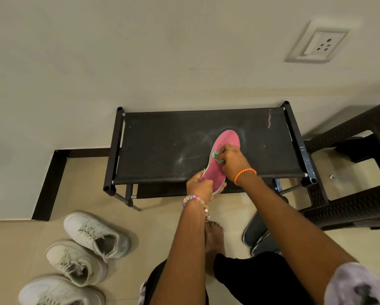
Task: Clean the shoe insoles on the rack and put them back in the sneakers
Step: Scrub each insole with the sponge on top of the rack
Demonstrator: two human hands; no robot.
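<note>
Insole: a pink insole [223,157] with a pale green edge lies slanted on the black fabric top of the shoe rack [162,150], toe toward the wall, heel sticking out past the rack's front bar.
Left hand: the left hand [201,183] grips the heel end of the insole, fingers curled around its edge from below and thumb on top; a bracelet of pastel beads [193,199] sits on that wrist.
Right hand: the right hand [233,160] pinches a small green cloth [216,156] in bunched fingers and presses it onto the middle of the pink surface; an orange cord [245,174] circles the wrist.
Rack: low, black-framed, set against a cream wall [140,51] (whitish smears mark the fabric around the insole).
Sneakers: three pale sneakers [94,236] stand on the tiled floor at lower left, well apart from the rack, laces up.
Other footwear: a dark shoe [256,234] lies on the floor beneath the right forearm.
Surroundings: a dark woven stool [349,172] stands just beside the rack's right end; a wall socket [319,44] is mounted above it.
</note>
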